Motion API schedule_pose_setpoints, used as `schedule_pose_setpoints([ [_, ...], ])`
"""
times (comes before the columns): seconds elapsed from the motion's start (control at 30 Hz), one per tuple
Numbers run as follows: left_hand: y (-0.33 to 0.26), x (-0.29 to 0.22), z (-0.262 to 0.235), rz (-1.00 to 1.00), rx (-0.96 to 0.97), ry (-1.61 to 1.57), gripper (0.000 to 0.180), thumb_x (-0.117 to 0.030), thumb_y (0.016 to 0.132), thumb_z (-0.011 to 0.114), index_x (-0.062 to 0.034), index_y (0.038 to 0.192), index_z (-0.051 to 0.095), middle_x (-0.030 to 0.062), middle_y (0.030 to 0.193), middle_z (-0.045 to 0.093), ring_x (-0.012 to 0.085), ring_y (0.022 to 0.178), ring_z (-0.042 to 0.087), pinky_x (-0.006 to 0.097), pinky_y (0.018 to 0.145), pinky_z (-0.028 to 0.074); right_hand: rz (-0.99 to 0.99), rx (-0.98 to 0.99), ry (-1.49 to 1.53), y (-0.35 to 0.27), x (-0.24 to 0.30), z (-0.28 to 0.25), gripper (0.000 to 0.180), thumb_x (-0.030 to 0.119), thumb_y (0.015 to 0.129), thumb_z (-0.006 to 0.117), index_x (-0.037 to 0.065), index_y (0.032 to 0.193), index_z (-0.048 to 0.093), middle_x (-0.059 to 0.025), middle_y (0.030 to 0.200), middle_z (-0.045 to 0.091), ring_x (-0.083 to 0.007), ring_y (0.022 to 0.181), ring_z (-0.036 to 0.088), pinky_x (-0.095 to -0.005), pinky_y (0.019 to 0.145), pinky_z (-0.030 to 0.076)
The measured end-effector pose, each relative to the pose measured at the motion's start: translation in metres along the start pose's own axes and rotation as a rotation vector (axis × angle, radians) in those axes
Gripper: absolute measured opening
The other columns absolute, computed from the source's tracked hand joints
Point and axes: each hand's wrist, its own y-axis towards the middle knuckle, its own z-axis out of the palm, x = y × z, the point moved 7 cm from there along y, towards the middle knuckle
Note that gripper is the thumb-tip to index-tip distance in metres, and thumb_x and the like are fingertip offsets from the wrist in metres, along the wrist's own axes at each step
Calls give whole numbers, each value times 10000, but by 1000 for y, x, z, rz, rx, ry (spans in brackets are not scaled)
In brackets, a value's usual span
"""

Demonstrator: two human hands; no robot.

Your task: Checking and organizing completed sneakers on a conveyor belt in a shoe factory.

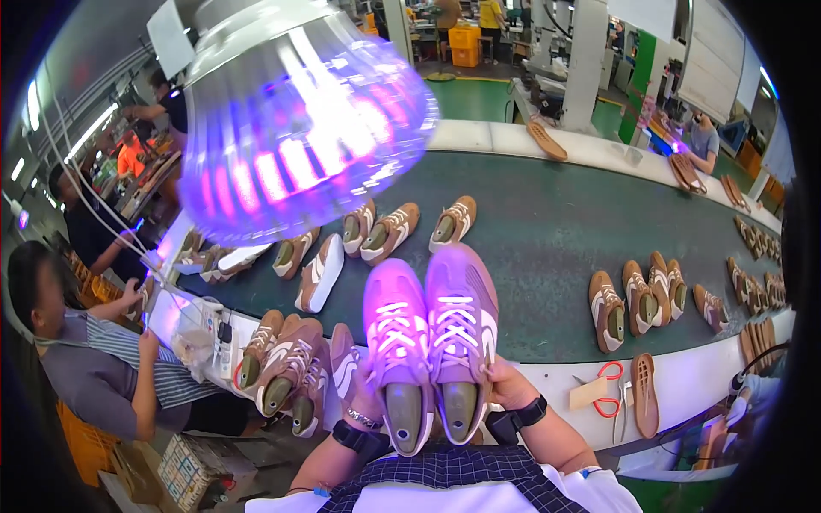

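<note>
Side by side, toes pointing away, two brown lace-up sneakers are held up in front of me, each with an olive shoe last inside. My left hand (365,400) grips the left sneaker (395,329) by its outer heel side. The right sneaker (463,321) is gripped the same way by my right hand (510,387). The shoes hide part of my fingers. Purple light from a large ribbed lamp (308,137) above falls on them, strongest on the left one. Just left of my left hand, several similar sneakers (291,363) crowd the white ledge.
A dark green conveyor belt (530,231) carries sneakers at left and right. On the near white ledge lie red-handled scissors (609,389) and a brown sole (645,395). Another sole (546,141) rests on the far ledge. A person in a striped apron (171,350) works at left.
</note>
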Motion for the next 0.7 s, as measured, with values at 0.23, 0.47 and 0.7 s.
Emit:
schedule_pose_setpoints([
  [0.23, -32, -74, 69, 5, 132, -414, 505, -331, 880, 412, 17, 1245, 439, 182, 1212, 519, 304, 1111, 514, 423, 984, 388, 74, -148, 279, 8, -6, 4, 638, 325, 818, 570, 12, 1325, 341, -154, 1258, 486, -257, 1118, 514, -395, 983, 398],
  [0.47, -18, -93, 42, 207, -98, -600, 482, -196, 796, 563, -40, 1242, 467, 118, 1228, 533, 286, 1142, 501, 460, 1011, 361, -349, -429, 165, 15, 41, 3, 555, 312, 832, 595, 48, 1274, 387, -99, 1209, 510, -224, 1107, 509, -388, 976, 402],
  [0.7, -18, -83, 54, 227, -199, -563, 404, -200, 821, 563, -43, 1188, 497, 91, 1153, 574, 250, 1062, 558, 413, 908, 468, -434, -491, 154, 6, 35, 1, 507, 353, 871, 564, 74, 1263, 404, -79, 1187, 536, -200, 1084, 536, -362, 939, 441],
])
